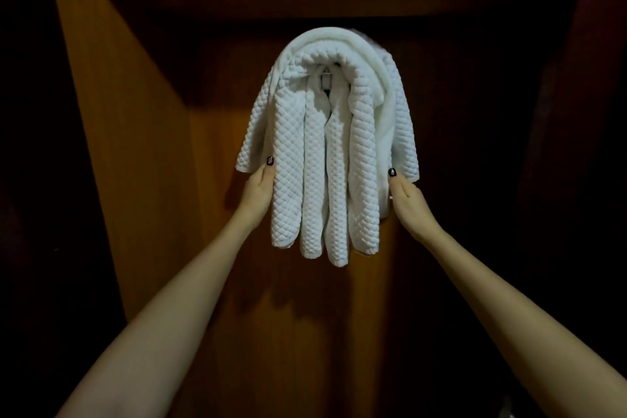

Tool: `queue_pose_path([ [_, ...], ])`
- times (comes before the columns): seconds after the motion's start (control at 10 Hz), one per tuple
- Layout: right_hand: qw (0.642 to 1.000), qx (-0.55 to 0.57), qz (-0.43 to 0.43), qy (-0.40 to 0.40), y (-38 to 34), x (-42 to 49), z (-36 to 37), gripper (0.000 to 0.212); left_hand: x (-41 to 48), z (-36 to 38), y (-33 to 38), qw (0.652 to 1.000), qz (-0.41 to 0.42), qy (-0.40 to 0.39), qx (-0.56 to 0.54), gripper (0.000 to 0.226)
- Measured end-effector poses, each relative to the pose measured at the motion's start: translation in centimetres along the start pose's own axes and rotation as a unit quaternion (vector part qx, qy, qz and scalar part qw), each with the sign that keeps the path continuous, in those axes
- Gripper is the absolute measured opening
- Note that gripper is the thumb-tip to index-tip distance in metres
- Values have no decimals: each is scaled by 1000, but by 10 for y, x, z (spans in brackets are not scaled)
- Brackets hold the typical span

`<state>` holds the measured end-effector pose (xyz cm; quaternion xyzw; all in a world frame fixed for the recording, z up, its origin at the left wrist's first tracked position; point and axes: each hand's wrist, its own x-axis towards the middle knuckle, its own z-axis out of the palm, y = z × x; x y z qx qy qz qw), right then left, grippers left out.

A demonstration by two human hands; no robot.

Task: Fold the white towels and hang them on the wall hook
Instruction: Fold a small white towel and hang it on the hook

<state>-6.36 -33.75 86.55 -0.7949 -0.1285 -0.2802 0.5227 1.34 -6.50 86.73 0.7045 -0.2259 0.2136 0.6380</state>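
Observation:
Folded white quilted towels [325, 153] hang draped over a wall hook [326, 73], of which only a small part shows under the top fold. Several folded ends dangle down in front of the wooden wall. My left hand [259, 188] pinches the towels' left hanging edge, thumb on the front. My right hand [405, 195] pinches the right hanging edge the same way. The fingers of both hands are hidden behind the cloth.
A dark wooden wall panel [305, 299] stands behind the towels. A lighter wooden side panel [129, 146] angles in on the left. The right side and upper area are in deep shadow.

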Motion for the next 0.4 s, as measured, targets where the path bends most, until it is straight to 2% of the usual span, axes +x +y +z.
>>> queue_pose_path([
  [0.1,1000,0,3,3,-17,-4,-6,38,-4,-7,11,995,37,8,92,24],
  [0.2,995,-95,-9,8,-39,-8,-12,36,-2,-24,26,966,53,-26,252,45],
  [0.3,975,-222,-1,-19,-60,-17,-14,53,-11,-36,49,922,80,-75,371,52],
  [0.4,942,-331,-23,-51,-93,-35,-9,57,-32,-38,80,892,140,-105,417,52],
])
